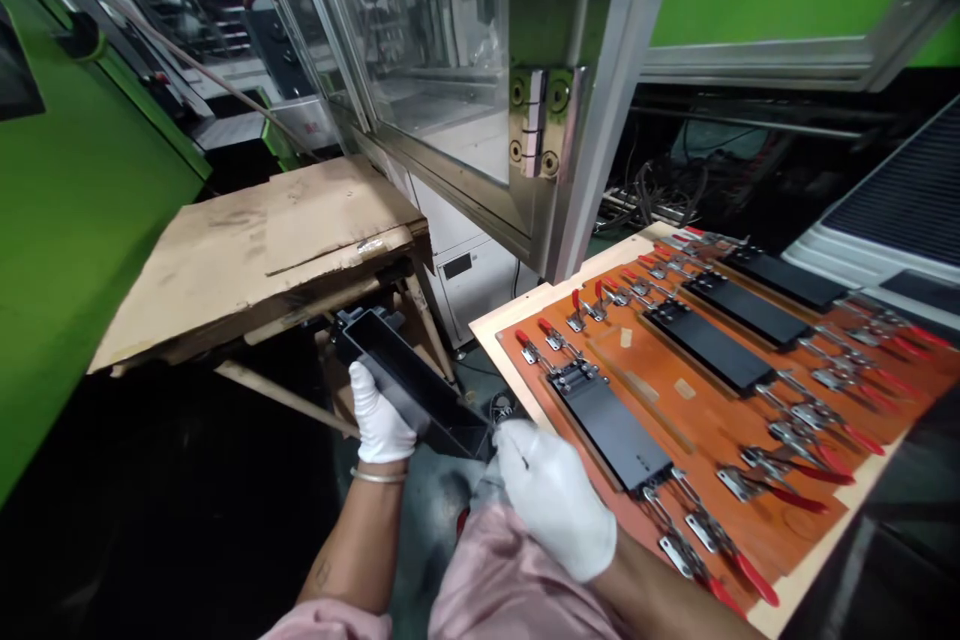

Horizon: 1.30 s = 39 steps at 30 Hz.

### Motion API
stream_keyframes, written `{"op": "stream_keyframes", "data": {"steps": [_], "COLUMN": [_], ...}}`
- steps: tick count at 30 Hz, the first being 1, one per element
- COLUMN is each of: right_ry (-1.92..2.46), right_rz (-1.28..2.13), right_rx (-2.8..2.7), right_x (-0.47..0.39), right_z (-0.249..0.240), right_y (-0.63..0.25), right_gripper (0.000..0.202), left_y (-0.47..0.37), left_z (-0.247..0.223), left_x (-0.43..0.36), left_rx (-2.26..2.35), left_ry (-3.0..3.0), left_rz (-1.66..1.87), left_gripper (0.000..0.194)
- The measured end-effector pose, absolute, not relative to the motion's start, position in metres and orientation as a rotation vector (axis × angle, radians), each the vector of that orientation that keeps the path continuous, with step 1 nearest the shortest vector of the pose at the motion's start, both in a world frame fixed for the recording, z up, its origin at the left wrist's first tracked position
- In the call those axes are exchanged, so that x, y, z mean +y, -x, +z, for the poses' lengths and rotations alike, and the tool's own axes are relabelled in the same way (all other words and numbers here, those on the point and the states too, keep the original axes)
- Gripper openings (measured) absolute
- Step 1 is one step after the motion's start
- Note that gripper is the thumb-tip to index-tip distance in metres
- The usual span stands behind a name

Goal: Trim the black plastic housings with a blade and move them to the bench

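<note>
The left hand, in a white glove, is closed around the near side wall of a long black plastic tray, gripping it by the middle so that the open trough stays level, low in the gap below the cardboard-topped stand. The right hand, also gloved, rests loosely curled with its fingertips at the tray's near right end, seemingly steadying that corner; whether it truly pinches the edge cannot be told. Just right lies the orange fixture board on the worktop, with four flat black plates each pinned between red-handled toggle clamps, laid in parallel rows. The tray's far end is tucked under the stand, and its underside and the floor below are lost in shadow.
</note>
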State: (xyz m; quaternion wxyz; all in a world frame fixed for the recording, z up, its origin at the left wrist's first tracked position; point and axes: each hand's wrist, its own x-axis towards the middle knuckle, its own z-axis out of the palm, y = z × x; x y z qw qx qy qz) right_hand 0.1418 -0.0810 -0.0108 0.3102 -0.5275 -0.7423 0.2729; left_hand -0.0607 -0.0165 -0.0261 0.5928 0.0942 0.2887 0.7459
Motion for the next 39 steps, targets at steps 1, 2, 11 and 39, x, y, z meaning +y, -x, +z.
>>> {"op": "stream_keyframes", "data": {"steps": [1,2,11,39], "right_ry": [1.407,1.405,1.206,1.308], "right_rz": [0.724,0.751,0.726,0.972], "right_rx": [-1.936,-1.915,-2.164,-1.863], "right_x": [-0.079,-0.076,-0.061,-0.083], "right_z": [-0.01,-0.009,0.016,0.01], "right_y": [-0.144,-0.146,-0.162,-0.161], "right_gripper": [0.032,0.033,0.029,0.03], "left_y": [0.059,0.057,0.032,0.033], "left_z": [-0.024,-0.021,-0.001,-0.012], "left_x": [-0.017,-0.018,-0.016,0.007], "left_rx": [0.679,0.686,0.766,0.492], "left_ry": [-0.211,-0.199,-0.064,-0.178], "left_rz": [1.733,1.731,1.653,1.802], "left_gripper": [0.041,0.04,0.044,0.038]}}
